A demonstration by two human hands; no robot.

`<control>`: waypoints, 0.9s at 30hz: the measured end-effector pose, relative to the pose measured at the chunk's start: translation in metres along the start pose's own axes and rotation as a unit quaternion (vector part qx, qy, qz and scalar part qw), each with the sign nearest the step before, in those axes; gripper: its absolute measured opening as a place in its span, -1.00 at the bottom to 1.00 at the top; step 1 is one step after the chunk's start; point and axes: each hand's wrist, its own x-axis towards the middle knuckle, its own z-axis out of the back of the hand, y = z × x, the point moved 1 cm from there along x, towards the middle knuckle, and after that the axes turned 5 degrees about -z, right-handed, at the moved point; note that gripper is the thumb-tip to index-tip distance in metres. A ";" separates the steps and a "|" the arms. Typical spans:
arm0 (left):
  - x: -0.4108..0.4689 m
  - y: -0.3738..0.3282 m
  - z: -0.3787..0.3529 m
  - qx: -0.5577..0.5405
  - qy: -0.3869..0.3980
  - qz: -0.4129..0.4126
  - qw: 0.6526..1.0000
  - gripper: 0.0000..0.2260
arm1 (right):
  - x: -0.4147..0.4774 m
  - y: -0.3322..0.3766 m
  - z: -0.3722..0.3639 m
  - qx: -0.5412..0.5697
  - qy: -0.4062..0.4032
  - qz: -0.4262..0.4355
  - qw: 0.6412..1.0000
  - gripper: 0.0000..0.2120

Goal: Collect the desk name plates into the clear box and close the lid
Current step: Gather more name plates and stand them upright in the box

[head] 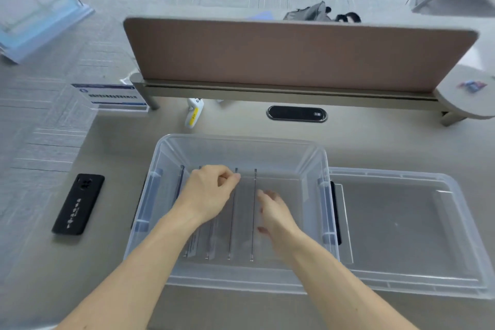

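Desk name plates [242, 211]: clear acrylic, several standing on edge in a row inside the clear box, running front to back, set toward the box's left and middle. One further name plate [112, 98], with blue printed card, stands on the surface at the far left, by the foot of the partition.

Clear box [241, 278]: open, centre of the surface.

Lid [407, 225]: lying flat just right of the box, touching its side.

Left hand [209, 193]: inside the box, grip pinched with thumb and forefinger on the top edge of one plate.

Right hand [276, 215]: inside the box, fingers loosely spread, grip released, beside the rightmost plate; contact cannot be told.

Black phone [78, 203]: face down, left of the box, apart from it.

Brown partition [297, 55]: upright behind the box.
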 end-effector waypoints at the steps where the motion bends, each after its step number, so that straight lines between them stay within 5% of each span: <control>1: -0.003 0.000 0.012 -0.008 -0.008 -0.001 1.000 -0.80 | -0.008 0.010 -0.002 0.003 -0.007 0.027 1.000 -0.45; 13: -0.008 0.009 0.202 -0.074 -0.160 0.007 0.984 -0.60 | -0.112 0.170 -0.123 -0.041 0.050 0.220 0.973 -0.55; 20: 0.048 0.103 0.303 -0.080 -0.176 0.058 0.979 -0.70 | -0.071 0.199 -0.242 -0.105 0.070 0.202 0.971 -0.58; 27: 0.134 0.205 0.337 -0.234 -0.142 0.141 0.951 -0.66 | 0.023 0.216 -0.343 -0.080 0.032 0.128 0.988 -0.65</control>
